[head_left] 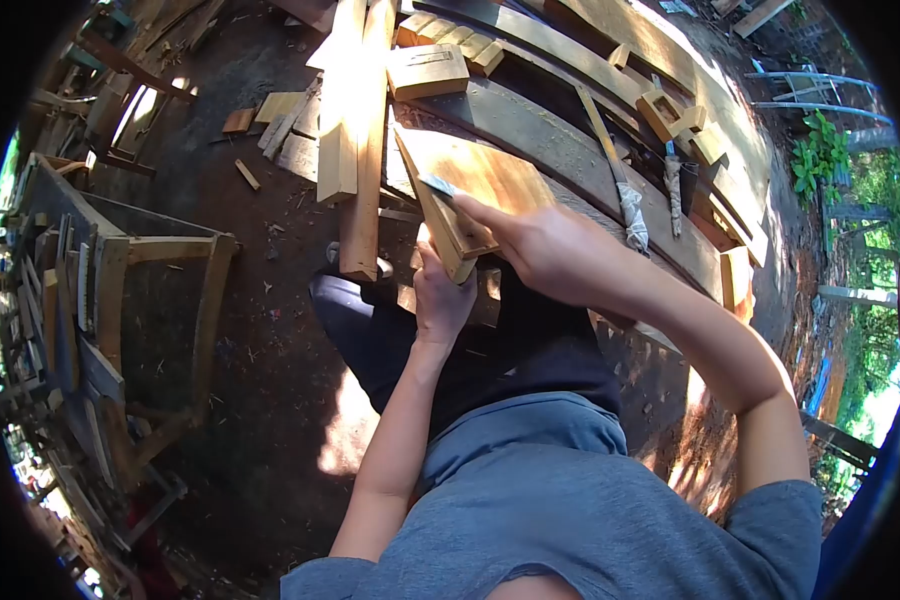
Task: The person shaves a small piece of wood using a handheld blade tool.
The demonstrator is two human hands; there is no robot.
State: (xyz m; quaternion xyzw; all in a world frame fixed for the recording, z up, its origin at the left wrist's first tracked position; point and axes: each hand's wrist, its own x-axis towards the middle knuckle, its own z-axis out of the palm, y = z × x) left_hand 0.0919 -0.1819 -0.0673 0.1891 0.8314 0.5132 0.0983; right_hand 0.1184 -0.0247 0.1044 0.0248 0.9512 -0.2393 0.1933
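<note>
While the left grip [444, 302] is closed on the near end of a narrow wooden strip [434, 215], thumb up against its side, the right grip [560, 252] is wrapped around a bladed tool [439, 186] whose handle is hidden inside the fist. The right index finger stretches forward toward the metal blade, which lies along the upper part of the strip. The strip slants above the person's dark-trousered lap, its far end pointing away from the body. Just to its right is a broad, pale board [475, 160], sunlit on top and partly covered by the right grip; whether the two pieces are joined cannot be told.

To the left of the strip, two long beams [372, 150] run side by side, their near ends toward the person's knees. Beyond the board stretches a plank-built surface [510, 122], carrying a thick wooden block [428, 71] near the beams. Farther right on it lie a tool with a cloth-like wrapped handle [632, 215], a second wrapped tool [673, 195] and a notched wooden piece [660, 114]. A wooden frame [215, 300] stands at far left on the dark ground [270, 390].
</note>
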